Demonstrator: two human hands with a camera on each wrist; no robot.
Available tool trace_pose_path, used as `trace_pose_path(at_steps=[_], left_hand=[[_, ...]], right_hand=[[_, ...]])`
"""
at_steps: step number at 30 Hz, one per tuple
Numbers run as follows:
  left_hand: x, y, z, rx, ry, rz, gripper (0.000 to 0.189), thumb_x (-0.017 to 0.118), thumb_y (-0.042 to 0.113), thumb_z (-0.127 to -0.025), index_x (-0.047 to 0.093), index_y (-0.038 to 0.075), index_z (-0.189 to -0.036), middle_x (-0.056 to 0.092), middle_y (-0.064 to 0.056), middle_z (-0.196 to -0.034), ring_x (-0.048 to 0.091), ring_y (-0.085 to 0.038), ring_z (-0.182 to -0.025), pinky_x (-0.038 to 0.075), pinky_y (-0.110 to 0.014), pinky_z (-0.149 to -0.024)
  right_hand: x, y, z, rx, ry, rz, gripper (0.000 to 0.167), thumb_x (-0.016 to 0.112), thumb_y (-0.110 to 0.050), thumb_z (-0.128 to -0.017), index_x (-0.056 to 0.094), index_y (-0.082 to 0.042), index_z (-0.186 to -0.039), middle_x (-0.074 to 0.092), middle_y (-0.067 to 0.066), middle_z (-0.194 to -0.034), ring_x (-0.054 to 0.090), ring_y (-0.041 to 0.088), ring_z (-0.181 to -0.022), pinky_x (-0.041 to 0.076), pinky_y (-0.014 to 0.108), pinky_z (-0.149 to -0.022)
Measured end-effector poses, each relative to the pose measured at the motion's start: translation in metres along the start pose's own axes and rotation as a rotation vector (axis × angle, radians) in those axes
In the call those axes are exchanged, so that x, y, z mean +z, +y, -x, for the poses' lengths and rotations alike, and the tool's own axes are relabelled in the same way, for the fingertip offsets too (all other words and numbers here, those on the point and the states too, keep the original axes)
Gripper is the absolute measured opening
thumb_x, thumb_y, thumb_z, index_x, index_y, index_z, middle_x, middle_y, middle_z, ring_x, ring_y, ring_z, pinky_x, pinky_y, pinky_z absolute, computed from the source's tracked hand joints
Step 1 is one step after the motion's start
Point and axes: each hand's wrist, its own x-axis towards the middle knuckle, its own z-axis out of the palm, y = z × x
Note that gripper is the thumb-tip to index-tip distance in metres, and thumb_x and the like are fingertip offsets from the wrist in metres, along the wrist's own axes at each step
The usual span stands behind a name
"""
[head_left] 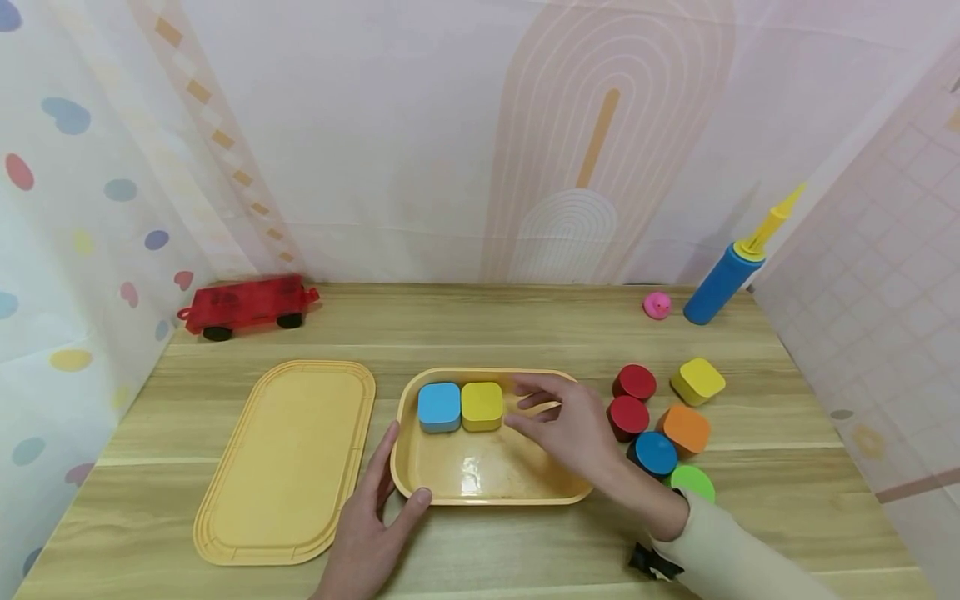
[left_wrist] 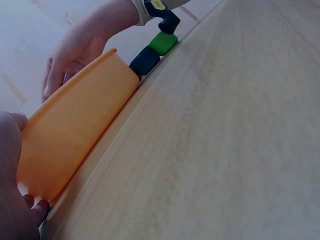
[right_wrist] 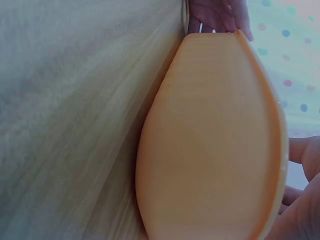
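Observation:
A light-orange plastic container (head_left: 491, 497) stands on the table. Inside, along its far wall, a light blue rounded-square block (head_left: 439, 407) sits beside a yellow rounded-square block (head_left: 482, 406). My left hand (head_left: 371, 517) holds the container's near left corner, thumb at the front and fingers along the left end. Over the container's right part is my right hand (head_left: 573, 425), its fingers loosely bent and nothing visible between thumb and fingertips. Its thumb tip is close to the yellow block's right side; whether they touch I cannot tell. Neither block shows in the wrist views.
Right of the container lie red round blocks (head_left: 637, 382), a blue block (head_left: 656, 453), an orange block (head_left: 686, 429), a green block (head_left: 693, 481) and another yellow block (head_left: 698, 381). A flat lid (head_left: 288, 458) lies left. Behind are a red toy wagon (head_left: 247, 304), pink duck (head_left: 657, 306) and blue pump (head_left: 722, 283).

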Motion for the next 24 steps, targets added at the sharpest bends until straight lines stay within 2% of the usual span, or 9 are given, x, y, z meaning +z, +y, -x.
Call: trace_pose_path(at_steps=[11,19,21,24], left_hand=[[0.001,-0.001,0.000,0.008,0.001,0.016,0.087,0.077,0.019,-0.107,0.027,0.033,-0.177,0.038,-0.015,-0.177,0.042,-0.031,-0.156,0.033,-0.006,-0.118],[0.001,-0.001,0.000,0.004,0.001,0.021,0.086,0.076,0.019,-0.108,0.027,0.032,-0.178,0.037,-0.014,-0.178,0.040,-0.031,-0.158,0.033,-0.007,-0.119],[0.001,-0.001,0.000,0.001,0.000,0.021,0.086,0.076,0.020,-0.108,0.027,0.031,-0.178,0.036,-0.014,-0.178,0.040,-0.031,-0.158,0.033,-0.007,-0.119],[0.001,-0.001,0.000,-0.003,-0.001,0.026,0.086,0.076,0.020,-0.108,0.027,0.031,-0.178,0.036,-0.014,-0.178,0.040,-0.031,-0.158,0.032,-0.007,-0.119]], right_hand=[[-0.023,0.003,0.013,-0.072,0.082,-0.058,0.044,0.093,-0.006,-0.090,0.081,-0.004,-0.132,0.082,0.014,-0.117,0.078,0.026,-0.104,0.069,0.031,-0.085],[-0.046,0.008,0.016,-0.102,0.134,-0.062,0.045,0.093,-0.002,-0.090,0.079,0.000,-0.132,0.081,0.018,-0.116,0.077,0.035,-0.105,0.068,0.027,-0.086],[-0.051,0.010,0.016,-0.099,0.144,-0.064,0.045,0.092,0.000,-0.090,0.079,0.001,-0.133,0.080,0.020,-0.116,0.077,0.033,-0.104,0.067,0.026,-0.085],[-0.060,0.015,0.016,-0.098,0.168,-0.064,0.044,0.091,0.001,-0.090,0.078,0.001,-0.133,0.080,0.020,-0.116,0.076,0.023,-0.103,0.066,0.022,-0.085]])
